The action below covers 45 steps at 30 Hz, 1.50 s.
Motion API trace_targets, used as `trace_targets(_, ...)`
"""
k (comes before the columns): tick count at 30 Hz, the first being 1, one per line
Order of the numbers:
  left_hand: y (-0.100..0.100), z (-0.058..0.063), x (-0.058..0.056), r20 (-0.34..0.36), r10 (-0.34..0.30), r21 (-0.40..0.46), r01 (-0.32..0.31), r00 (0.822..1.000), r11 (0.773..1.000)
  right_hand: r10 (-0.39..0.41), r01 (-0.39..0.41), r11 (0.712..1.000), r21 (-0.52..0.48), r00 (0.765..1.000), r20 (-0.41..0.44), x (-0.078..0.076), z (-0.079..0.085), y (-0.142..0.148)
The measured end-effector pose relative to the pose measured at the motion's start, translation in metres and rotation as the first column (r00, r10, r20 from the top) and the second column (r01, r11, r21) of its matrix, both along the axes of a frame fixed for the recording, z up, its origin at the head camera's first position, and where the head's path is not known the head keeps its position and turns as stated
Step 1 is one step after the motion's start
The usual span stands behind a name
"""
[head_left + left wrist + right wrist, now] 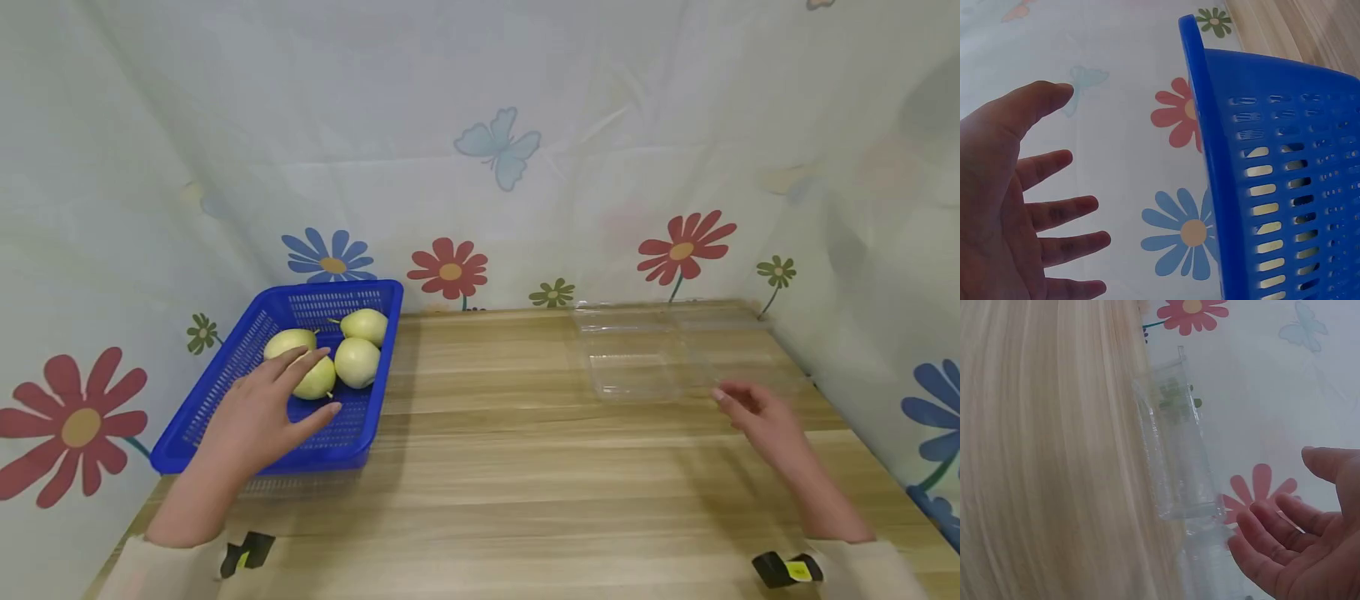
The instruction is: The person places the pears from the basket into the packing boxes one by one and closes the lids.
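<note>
In the head view, my left hand is over the blue plastic basket, its fingers spread above several pale yellow-green pears. It partly hides one of the pears. The left wrist view shows the fingers apart, with nothing held, beside the basket's slotted wall. On the right, my right hand hovers with loosely bent fingers near the front of a clear plastic box. From the right wrist, the fingers overlap the edge of the box's transparent wall, and nothing is in the palm.
A wood-grain table lies between the basket and the box. Behind it and at both sides hangs a pale curtain with printed flowers and a butterfly. Beside the first box is another clear compartment or lid, close to the back edge.
</note>
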State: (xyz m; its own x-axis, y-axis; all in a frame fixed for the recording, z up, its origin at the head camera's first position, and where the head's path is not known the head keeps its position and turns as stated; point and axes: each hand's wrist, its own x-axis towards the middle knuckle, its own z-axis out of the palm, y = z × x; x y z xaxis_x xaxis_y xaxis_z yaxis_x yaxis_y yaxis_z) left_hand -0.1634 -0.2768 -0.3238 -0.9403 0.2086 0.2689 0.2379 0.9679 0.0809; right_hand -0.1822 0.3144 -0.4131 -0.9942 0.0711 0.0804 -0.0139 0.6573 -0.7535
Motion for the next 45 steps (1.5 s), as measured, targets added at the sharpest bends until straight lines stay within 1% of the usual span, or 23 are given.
trace_targets(2, -0.001, -0.001, 0.002, -0.021, -0.014, 0.013, 0.015, 1.0, 1.0, 0.02, -0.014, 0.992, -0.126, 0.999, 0.045, -0.003, -0.003, 0.0)
trace_targets(3, -0.001, -0.002, 0.003, -0.029, -0.021, 0.019, 0.022, 0.999, 1.0, 0.034, -0.02, 0.98, -0.197, 0.997, 0.072, -0.004, -0.005, 0.001)
trace_targets(5, -0.001, -0.004, 0.004, -0.04, -0.032, 0.029, 0.033, 0.999, 0.999, 0.06, -0.02, 0.946, -0.324, 0.991, 0.116, -0.006, -0.009, 0.001)
trace_targets(8, -0.001, -0.007, 0.005, -0.057, -0.054, 0.043, 0.056, 0.997, 0.998, 0.096, -0.002, 0.88, -0.475, 0.98, 0.174, -0.009, -0.014, 0.003)
trace_targets(11, -0.002, -0.01, 0.007, -0.093, -0.083, 0.052, 0.088, 0.992, 0.995, 0.116, 0.016, 0.831, -0.555, 0.973, 0.201, -0.012, -0.018, 0.003)
trace_targets(13, -0.002, -0.012, 0.008, -0.132, -0.106, 0.057, 0.115, 0.986, 0.992, 0.125, 0.025, 0.801, -0.598, 0.97, 0.208, -0.015, -0.021, 0.002)
trace_targets(16, -0.002, -0.015, 0.01, -0.183, -0.138, 0.064, 0.151, 0.973, 0.986, 0.136, 0.038, 0.76, -0.649, 0.967, 0.216, -0.018, -0.023, 0.0)
trace_targets(19, -0.003, -0.017, 0.011, -0.206, -0.151, 0.062, 0.167, 0.967, 0.984, 0.165, 0.035, 0.725, -0.688, 0.961, 0.223, -0.022, -0.026, -0.001)
trace_targets(21, -0.003, -0.018, 0.012, -0.219, -0.16, 0.058, 0.176, 0.963, 0.983, 0.191, 0.047, 0.677, -0.735, 0.953, 0.236, -0.024, -0.027, -0.002)
trace_targets(22, -0.002, -0.019, 0.012, -0.225, -0.164, 0.056, 0.18, 0.961, 0.982, 0.202, 0.063, 0.64, -0.766, 0.948, 0.247, -0.025, -0.028, -0.003)
trace_targets(24, -0.002, -0.02, 0.012, -0.243, -0.177, 0.053, 0.196, 0.954, 0.979, 0.224, 0.105, 0.554, -0.826, 0.937, 0.27, -0.028, -0.028, -0.004)
trace_targets(26, -0.002, -0.021, 0.012, -0.258, -0.189, 0.05, 0.209, 0.947, 0.977, 0.231, 0.16, 0.458, -0.874, 0.928, 0.291, -0.03, -0.028, -0.005)
trace_targets(28, -0.001, -0.023, 0.012, -0.274, -0.201, 0.044, 0.221, 0.94, 0.974, 0.233, 0.201, 0.391, -0.898, 0.923, 0.308, -0.032, -0.028, -0.006)
trace_targets(30, 0.0, -0.025, 0.013, -0.288, -0.211, 0.049, 0.234, 0.934, 0.971, 0.23, 0.23, 0.353, -0.907, 0.918, 0.323, -0.034, -0.029, -0.008)
trace_targets(34, 0.003, -0.026, 0.015, -0.309, -0.225, 0.06, 0.255, 0.924, 0.965, 0.214, 0.286, 0.308, -0.908, 0.909, 0.359, -0.037, -0.028, -0.011)
trace_targets(37, 0.005, -0.025, 0.018, -0.302, -0.22, 0.069, 0.251, 0.928, 0.966, 0.206, 0.319, 0.285, -0.904, 0.901, 0.382, -0.04, -0.027, -0.013)
trace_targets(38, 0.006, -0.025, 0.018, -0.294, -0.215, 0.07, 0.245, 0.932, 0.967, 0.204, 0.327, 0.276, -0.904, 0.899, 0.387, -0.04, -0.027, -0.014)
trace_targets(41, 0.008, -0.024, 0.021, -0.268, -0.201, 0.074, 0.228, 0.942, 0.971, 0.201, 0.339, 0.263, -0.903, 0.897, 0.395, -0.042, -0.027, -0.015)
trace_targets(43, 0.009, -0.024, 0.021, -0.261, -0.2, 0.07, 0.225, 0.944, 0.972, 0.204, 0.34, 0.25, -0.906, 0.897, 0.393, -0.044, -0.028, -0.015)
trace_targets(45, 0.01, -0.024, 0.022, -0.263, -0.201, 0.066, 0.226, 0.943, 0.972, 0.21, 0.337, 0.25, -0.908, 0.897, 0.39, -0.045, -0.029, -0.015)
